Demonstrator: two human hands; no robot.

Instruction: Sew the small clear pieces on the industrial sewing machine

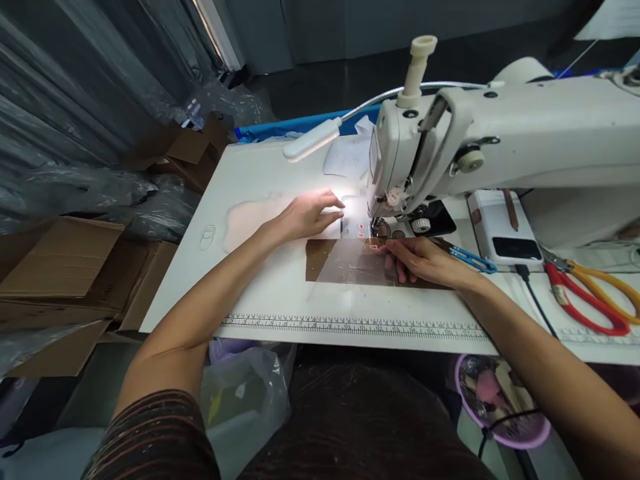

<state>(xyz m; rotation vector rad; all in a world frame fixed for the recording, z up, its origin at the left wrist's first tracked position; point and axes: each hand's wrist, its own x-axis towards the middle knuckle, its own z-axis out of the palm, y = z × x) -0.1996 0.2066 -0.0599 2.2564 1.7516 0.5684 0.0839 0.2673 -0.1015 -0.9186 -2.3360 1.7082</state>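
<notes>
At the sewing machine's presser foot (376, 227), a clear plastic sheet (345, 263) lies over a brown strip (316, 259) on the white table. My right hand (417, 259) is closed at the sheet's right part, thumb and forefinger together beside a small red-and-white mark (374, 247). Its other fingers curl lower down against the sheet. My left hand (317, 212) is left of the needle area, thumb and fingers apart and holding nothing. More small red-and-white marks (361, 230) show near the needle plate.
The sewing machine (525, 140) spans the right, with a lit lamp (313, 140) over the table. Blue thread snips (473, 259), a white device (505, 227) and red-and-orange scissors (590, 293) lie right. A printed ruler (350, 327) runs along the front edge. Cardboard boxes (65, 267) stand left.
</notes>
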